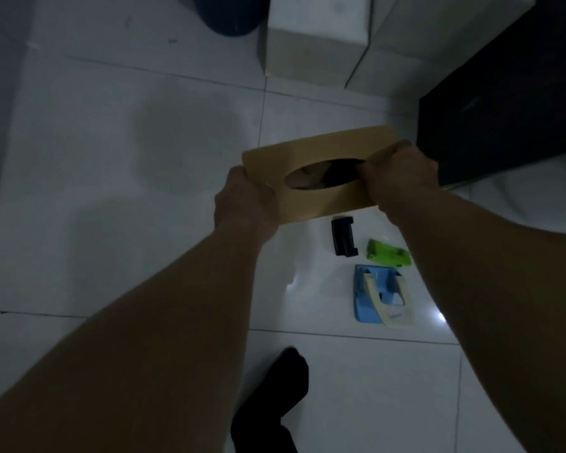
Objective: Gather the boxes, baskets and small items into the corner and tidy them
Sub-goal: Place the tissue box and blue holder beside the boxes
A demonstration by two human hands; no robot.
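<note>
A brown cardboard tissue box with an oval opening on top hangs in the air above the white tiled floor. My left hand grips its left end and my right hand grips its right end, thumb at the edge of the opening. On the floor below lie a black stapler-like item, a green stapler and a blue and cream hole punch.
Pale cardboard boxes stand at the far side, with a dark round bin to their left. A black cabinet rises on the right. My foot in a black sock is at the bottom.
</note>
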